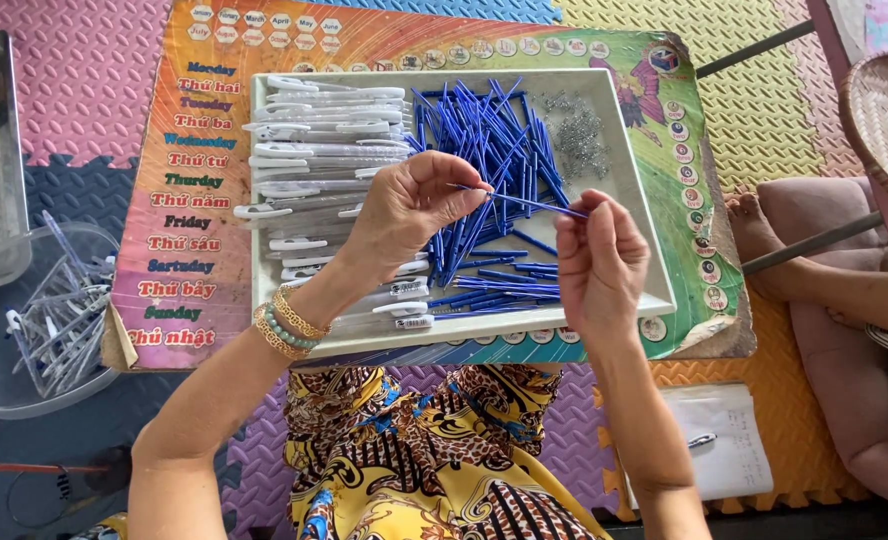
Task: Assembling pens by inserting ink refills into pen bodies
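While we are looking down from the head view, we are seeing both our hands raised just over a white tray [654,270] that is lying on a colourful printed board [194,230]. Our left hand [404,205] is pinching one end of a thin blue pen refill [524,203], fingers closed on it, and our right hand [594,260] is pinching the other end, likewise closed. The refill's long axis is running nearly level from left to right, dipping a little toward the right hand, so it is bridging the gap between the two hands. Beneath it a heap of blue refills [484,150] is filling the tray's middle, white pen barrels [314,150] are stacking at its left, and small metal springs [574,130] are sitting at its far right corner.
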